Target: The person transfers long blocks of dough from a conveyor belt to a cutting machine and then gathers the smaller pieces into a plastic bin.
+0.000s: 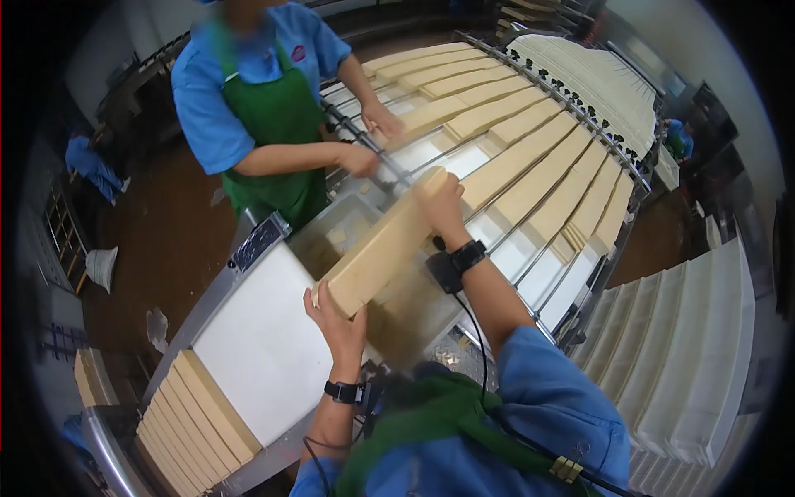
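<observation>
A long pale-yellow slab (385, 240) is held between my two hands above a translucent plastic bin (426, 319). My left hand (338, 325) is closed around its near lower end. My right hand (443, 207) grips the far upper end, with the fingers partly hidden behind it. The slab slants up and to the right. Its exact material cannot be told. Pale pieces lie inside the bin, blurred. Just right of my right hand, rows of similar slabs (517, 170) lie on a white conveyor (476, 157) between metal rods.
A co-worker in a green apron (273, 124) stands across the bin, both hands near the rods. At the left, a white board (265, 348) carries a row of upright slabs (195, 418). Stacked white trays (679, 348) stand right. Other people work farther off.
</observation>
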Demonstrator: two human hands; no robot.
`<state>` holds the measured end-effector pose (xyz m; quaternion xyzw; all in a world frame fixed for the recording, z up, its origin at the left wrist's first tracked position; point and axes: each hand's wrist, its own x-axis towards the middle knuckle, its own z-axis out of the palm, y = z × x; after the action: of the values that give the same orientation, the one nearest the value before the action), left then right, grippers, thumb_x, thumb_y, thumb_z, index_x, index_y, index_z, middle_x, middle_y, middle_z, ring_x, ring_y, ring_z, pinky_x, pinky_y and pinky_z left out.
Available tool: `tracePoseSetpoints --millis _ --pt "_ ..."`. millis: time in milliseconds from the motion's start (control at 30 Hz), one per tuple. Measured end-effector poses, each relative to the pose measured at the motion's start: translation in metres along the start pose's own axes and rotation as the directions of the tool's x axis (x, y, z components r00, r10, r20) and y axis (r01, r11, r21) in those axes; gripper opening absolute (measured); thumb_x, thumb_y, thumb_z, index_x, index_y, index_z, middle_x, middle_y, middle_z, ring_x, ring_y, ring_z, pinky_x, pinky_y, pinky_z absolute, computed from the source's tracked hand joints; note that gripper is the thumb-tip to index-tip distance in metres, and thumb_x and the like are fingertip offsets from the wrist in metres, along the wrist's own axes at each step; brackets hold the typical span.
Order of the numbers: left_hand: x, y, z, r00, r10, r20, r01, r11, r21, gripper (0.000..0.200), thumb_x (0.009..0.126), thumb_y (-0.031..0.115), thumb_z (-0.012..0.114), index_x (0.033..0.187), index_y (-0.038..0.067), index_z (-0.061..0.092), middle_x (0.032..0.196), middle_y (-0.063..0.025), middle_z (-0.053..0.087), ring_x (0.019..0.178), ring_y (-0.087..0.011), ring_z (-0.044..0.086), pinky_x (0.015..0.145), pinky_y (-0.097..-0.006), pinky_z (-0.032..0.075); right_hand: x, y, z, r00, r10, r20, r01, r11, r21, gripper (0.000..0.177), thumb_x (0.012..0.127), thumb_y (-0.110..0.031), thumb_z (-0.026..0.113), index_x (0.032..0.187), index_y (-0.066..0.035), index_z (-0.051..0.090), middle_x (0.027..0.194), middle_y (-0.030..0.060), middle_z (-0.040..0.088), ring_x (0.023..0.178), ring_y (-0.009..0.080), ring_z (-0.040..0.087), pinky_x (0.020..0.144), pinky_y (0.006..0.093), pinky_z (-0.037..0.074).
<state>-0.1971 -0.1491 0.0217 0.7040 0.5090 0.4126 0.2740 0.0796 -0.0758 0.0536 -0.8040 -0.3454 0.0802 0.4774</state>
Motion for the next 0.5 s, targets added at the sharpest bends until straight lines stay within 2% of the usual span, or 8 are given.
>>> tracePoseSetpoints --millis 100,133,233,333,367,400,433,500 --pt "0.036 0.031 0.037 0.99 0.143 -0.004 -0.143 0.99 0.003 0.08 0.073 0.004 0.074 0.142 0.004 0.035 0.146 -0.0289 0.026 0.135 -0.0458 0.03 0.112 -0.0474 0.029 0.056 0.017 -0.022 0.994 0.103 0.025 -0.103 0.994 -0.029 0.083 0.077 -0.046 0.068 0.131 0.006 0.032 0.123 0.0337 0.042 0.107 0.0484 0.054 0.092 0.0504 0.047" --pt "0.046 0.041 0.047 0.993 0.119 0.01 -0.119 0.992 -0.032 0.079 0.073 0.003 0.073 0.142 0.001 0.035 0.146 -0.0248 0.03 0.141 -0.0414 0.023 0.115 -0.0443 0.024 0.072 0.027 -0.026 0.994 0.107 0.023 -0.106 0.994 -0.013 0.083 0.077 -0.046 0.068 0.131 0.006 0.032 0.123 0.0337 0.042 0.107 0.0484 0.054 0.092 0.0504 0.047" --pt "0.075 0.059 0.074 0.989 0.14 0.046 -0.141 0.99 0.023 0.079 0.075 0.003 0.072 0.144 0.004 0.033 0.148 -0.0259 0.03 0.141 -0.042 0.025 0.115 -0.0452 0.023 0.113 0.04 -0.035 0.987 0.161 0.007 -0.16 0.984 -0.078 0.082 0.078 -0.053 0.063 0.129 0.005 0.039 0.123 0.033 0.047 0.107 0.0474 0.055 0.09 0.0488 0.049" --pt "0.101 0.057 0.097 0.977 0.173 0.126 -0.184 0.979 0.084 0.079 0.081 0.003 0.069 0.148 0.006 0.028 0.149 -0.0255 0.031 0.14 -0.0367 0.031 0.114 -0.0422 0.026 0.149 0.056 -0.048 0.954 0.265 0.139 -0.24 0.955 -0.176 0.08 0.08 -0.058 0.055 0.129 0.005 0.047 0.131 0.0278 0.051 0.12 0.0446 0.049 0.1 0.0512 0.042" --pt "0.11 0.055 0.102 0.976 0.178 0.122 -0.191 0.977 0.097 0.079 0.081 0.003 0.069 0.148 0.006 0.028 0.149 -0.0255 0.031 0.14 -0.0367 0.031 0.114 -0.0422 0.026 0.163 0.063 -0.051 0.931 0.272 0.244 -0.169 0.912 -0.374 0.078 0.082 -0.058 0.05 0.13 0.003 0.05 0.135 0.023 0.051 0.126 0.0423 0.043 0.105 0.053 0.034" --pt "0.119 0.053 0.105 0.968 0.073 0.242 -0.051 0.994 -0.097 0.078 0.084 0.003 0.067 0.15 0.006 0.025 0.149 -0.0242 0.033 0.139 -0.0329 0.035 0.113 -0.0396 0.029 0.178 0.071 -0.053 0.892 0.296 0.341 -0.068 0.834 -0.547 0.077 0.084 -0.059 0.044 0.132 0.002 0.053 0.138 0.0181 0.052 0.133 0.0401 0.037 0.11 0.0547 0.026" --pt "0.127 0.05 0.11 0.927 -0.007 0.375 0.115 0.957 -0.266 0.077 0.087 0.003 0.064 0.151 0.005 0.022 0.149 -0.0228 0.035 0.138 -0.029 0.038 0.112 -0.0371 0.031 0.193 0.086 -0.049 0.891 0.292 0.346 -0.069 0.843 -0.534 0.077 0.084 -0.059 0.044 0.132 0.002 0.053 0.138 0.0181 0.052 0.133 0.0401 0.037 0.11 0.0547 0.026" --pt "0.137 0.042 0.122 0.936 0.069 0.345 0.02 0.968 -0.248 0.076 0.088 0.004 0.064 0.151 0.007 0.024 0.143 -0.0231 0.043 0.131 -0.0289 0.046 0.107 -0.0356 0.037 0.218 0.104 -0.043 0.886 0.345 0.311 -0.09 0.784 -0.614 0.072 0.088 -0.054 0.037 0.134 -0.001 0.054 0.143 0.0127 0.05 0.138 0.0369 0.03 0.113 0.0555 0.014"
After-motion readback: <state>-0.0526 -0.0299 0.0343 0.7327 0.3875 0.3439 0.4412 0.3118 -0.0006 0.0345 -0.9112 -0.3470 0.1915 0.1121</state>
